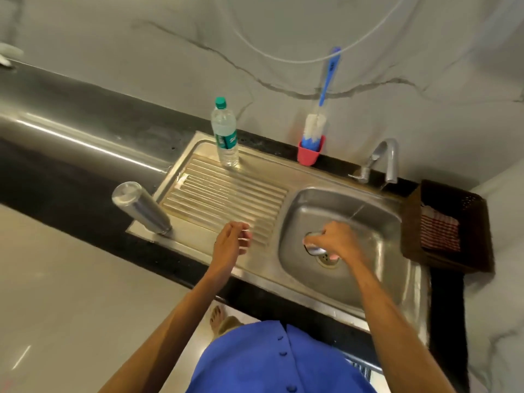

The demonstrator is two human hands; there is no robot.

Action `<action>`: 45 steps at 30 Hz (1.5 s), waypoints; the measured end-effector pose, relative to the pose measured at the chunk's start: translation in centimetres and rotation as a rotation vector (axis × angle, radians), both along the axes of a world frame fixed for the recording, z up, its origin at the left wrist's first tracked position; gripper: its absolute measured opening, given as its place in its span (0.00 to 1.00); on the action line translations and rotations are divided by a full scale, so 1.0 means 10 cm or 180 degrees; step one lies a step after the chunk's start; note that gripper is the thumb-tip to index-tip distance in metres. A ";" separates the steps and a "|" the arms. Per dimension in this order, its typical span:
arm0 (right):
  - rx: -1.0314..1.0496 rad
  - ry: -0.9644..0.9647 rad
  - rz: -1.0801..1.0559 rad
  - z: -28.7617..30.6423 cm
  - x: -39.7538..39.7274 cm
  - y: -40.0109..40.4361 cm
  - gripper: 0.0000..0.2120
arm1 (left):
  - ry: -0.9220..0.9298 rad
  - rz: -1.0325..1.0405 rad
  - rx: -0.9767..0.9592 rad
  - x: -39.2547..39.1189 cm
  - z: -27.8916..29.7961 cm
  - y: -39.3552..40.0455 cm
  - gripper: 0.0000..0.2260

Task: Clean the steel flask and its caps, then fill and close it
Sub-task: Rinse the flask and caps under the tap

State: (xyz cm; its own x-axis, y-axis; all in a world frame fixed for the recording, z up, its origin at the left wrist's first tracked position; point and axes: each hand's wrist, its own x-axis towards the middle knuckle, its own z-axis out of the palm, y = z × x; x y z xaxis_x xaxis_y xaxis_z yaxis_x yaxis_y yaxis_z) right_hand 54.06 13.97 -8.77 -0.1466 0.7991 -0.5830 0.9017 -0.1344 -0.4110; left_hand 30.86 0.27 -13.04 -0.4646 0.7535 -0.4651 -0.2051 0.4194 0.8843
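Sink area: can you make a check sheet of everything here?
Surface: steel drainboard, black counter.
Job's things: flask upside down at the drainboard's corner; cap in the sink; tap running.
Clutter: water bottle; brush in a red cup; basket with a cloth.
Hands: left hand empty over the drainboard; right hand grips the cap.
Cables: white tube on the wall.
Surroundings: marble wall, pale floor.

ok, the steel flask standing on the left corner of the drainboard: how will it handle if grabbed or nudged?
The tall cylindrical steel flask is probably rigid and slippery: its wall is smooth and shiny. Tall and narrow, near the ribbed steel drainboard's corner, it may tip if nudged, then roll.
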 end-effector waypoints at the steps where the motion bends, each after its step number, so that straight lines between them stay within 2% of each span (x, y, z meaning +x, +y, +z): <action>1: 0.0119 0.0181 0.0025 0.01 -0.21 -0.03 0.16 | 0.0009 -0.0059 -0.0029 -0.16 0.00 -0.08 0.11; 5: 0.0319 0.0517 0.0514 0.02 -1.06 -0.16 0.18 | 0.0041 -0.0190 -0.0160 -0.78 0.03 -0.52 0.10; 8: 0.0762 0.0521 0.0980 -0.07 -1.77 -0.35 0.29 | 0.0154 -0.0089 -0.0402 -1.24 -0.01 -0.91 0.11; 11: 0.1126 0.0579 0.1426 -0.32 -2.37 -0.61 0.28 | 0.0278 0.0277 -0.0544 -1.62 -0.05 -1.15 0.10; 15: 0.1107 0.0430 0.1923 -0.76 -2.89 -0.90 0.28 | 0.0702 0.0665 -0.0277 -2.02 0.03 -1.22 0.06; 16: 0.1041 0.0331 0.2043 -0.85 -2.96 -0.94 0.26 | 0.0855 0.0694 -0.0203 -2.10 0.05 -1.21 0.08; 19: 0.0900 0.0127 0.2118 -1.06 -3.00 -0.99 0.23 | 0.1283 0.0586 0.0029 -2.33 0.08 -1.10 0.30; 21: 0.0935 0.0020 0.2122 -1.12 -2.98 -0.99 0.26 | 0.1505 0.0379 0.0046 -2.45 0.07 -0.97 0.42; 23: 0.0993 -0.0118 0.2128 -1.12 -2.95 -0.97 0.32 | 0.1713 0.0157 0.0028 -2.52 0.08 -0.80 0.47; 26: 0.1134 0.0073 0.1920 -1.02 -2.84 -0.90 0.33 | 0.1824 -0.0055 0.0150 -2.58 0.14 -0.52 0.39; 28: 0.1130 0.0434 0.1628 -0.92 -2.66 -0.81 0.30 | 0.1930 -0.0098 0.0160 -2.60 0.24 -0.38 0.33; 31: 0.1113 0.0838 0.1000 -0.77 -2.23 -0.60 0.18 | 0.2147 -0.0028 0.0288 -2.61 0.44 -0.18 0.31; 34: 0.0900 0.0835 0.0136 -0.69 -1.54 -0.30 0.09 | 0.2326 0.0021 0.0550 -2.46 0.81 0.17 0.33; 37: 0.0780 0.0475 -0.0160 -0.68 -0.73 0.03 0.05 | 0.2375 -0.0162 0.0868 -2.03 1.24 0.59 0.33; 40: 0.0786 0.0197 -0.0325 -0.65 -0.11 0.45 0.11 | 0.2250 -0.0416 0.0990 -1.45 1.41 0.95 0.32; 42: 0.0909 0.0209 -0.0376 -0.62 0.21 0.80 0.20 | 0.2107 -0.0588 0.0933 -1.00 1.40 1.12 0.32; 45: 0.1059 0.0372 -0.0341 -0.52 0.46 1.29 0.27 | 0.1827 -0.0761 0.0846 -0.39 1.27 1.27 0.30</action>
State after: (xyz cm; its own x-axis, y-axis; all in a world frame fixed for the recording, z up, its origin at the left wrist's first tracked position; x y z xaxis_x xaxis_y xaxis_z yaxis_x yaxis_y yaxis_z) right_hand 58.70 26.84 -13.93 -0.1022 0.9566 -0.2727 0.8341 -0.0670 -0.5476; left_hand 27.01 13.02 -0.33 -0.3889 0.9210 0.0209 0.3992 0.1481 0.9048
